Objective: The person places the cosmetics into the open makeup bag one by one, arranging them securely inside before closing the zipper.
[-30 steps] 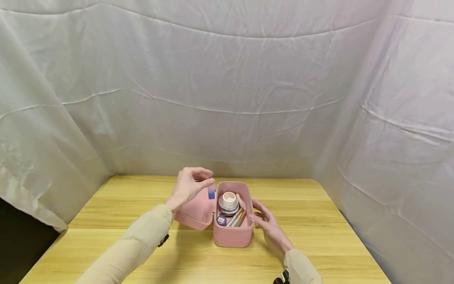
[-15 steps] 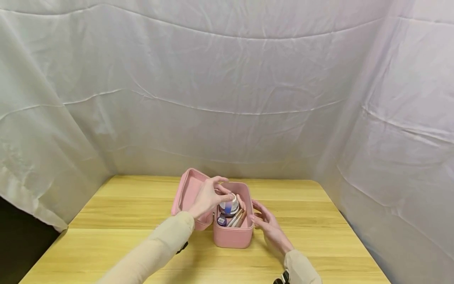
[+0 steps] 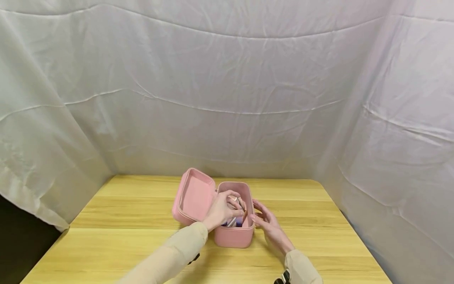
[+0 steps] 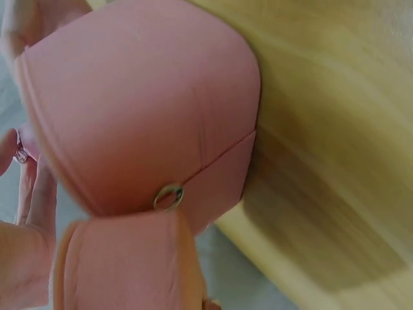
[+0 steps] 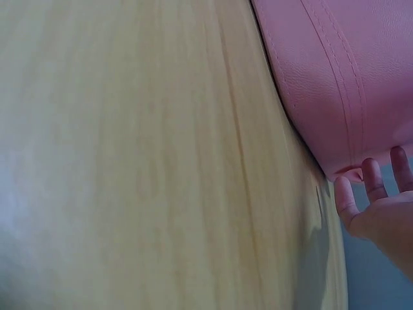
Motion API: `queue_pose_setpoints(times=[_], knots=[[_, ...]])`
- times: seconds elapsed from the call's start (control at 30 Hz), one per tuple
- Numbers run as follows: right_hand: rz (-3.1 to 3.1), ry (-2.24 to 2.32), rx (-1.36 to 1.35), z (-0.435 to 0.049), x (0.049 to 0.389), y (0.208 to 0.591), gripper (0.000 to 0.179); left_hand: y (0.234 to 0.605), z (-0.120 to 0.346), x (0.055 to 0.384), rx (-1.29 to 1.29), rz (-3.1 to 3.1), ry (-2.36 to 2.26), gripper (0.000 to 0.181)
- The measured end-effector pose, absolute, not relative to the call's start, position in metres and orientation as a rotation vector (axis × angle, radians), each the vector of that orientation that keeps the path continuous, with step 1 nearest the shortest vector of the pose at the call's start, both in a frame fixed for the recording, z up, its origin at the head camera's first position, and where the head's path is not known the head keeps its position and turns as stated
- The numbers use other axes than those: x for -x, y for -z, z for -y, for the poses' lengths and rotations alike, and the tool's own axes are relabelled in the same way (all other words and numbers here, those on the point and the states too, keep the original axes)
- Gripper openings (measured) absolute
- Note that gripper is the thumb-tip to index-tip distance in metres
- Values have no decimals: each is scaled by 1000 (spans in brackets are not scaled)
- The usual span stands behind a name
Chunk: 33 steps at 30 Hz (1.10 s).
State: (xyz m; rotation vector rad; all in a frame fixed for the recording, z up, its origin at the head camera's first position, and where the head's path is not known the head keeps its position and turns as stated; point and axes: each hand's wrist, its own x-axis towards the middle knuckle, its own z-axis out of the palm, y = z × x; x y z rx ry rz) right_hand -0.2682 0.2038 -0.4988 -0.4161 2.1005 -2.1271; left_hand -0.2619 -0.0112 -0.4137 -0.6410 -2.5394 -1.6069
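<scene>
One slim tube with a blue end: down inside the case, near the end closest to me; half a second earlier it hung higher, farther toward the middle.
Left hand: thumb and fingertips pinched the tube.
Pink leather-look oblong case: stood on the pale wooden table, its pink zip-edged lid folded back leftward, more of it uncovered since my hand passed over.
Right hand: unmoved, gripping nothing; relaxed fingers lay along the outer wall, thumb at the rim, steadying, I judged.
Meaning: tube probably almost placed, release not yet made.
Hidden: my left hand covered most contents; a silvery stick showed. Tube's lower tip unclear.
Left wrist view: fingers cut off at the edge.
</scene>
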Motion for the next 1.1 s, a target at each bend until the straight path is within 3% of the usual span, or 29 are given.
queue_pose_setpoints(times=[0.23, 0.53, 1.1], knots=[[-2100, 2134, 430, -203, 268, 499, 65, 424, 4, 260, 627, 2551, 1609, 49], [-2104, 2123, 470, -203, 269, 500, 64, 428, -5, 258, 590, 2659, 1455, 37], [-2103, 2166, 432, -202, 268, 501, 65, 425, 4, 259, 607, 2608, 1543, 45]])
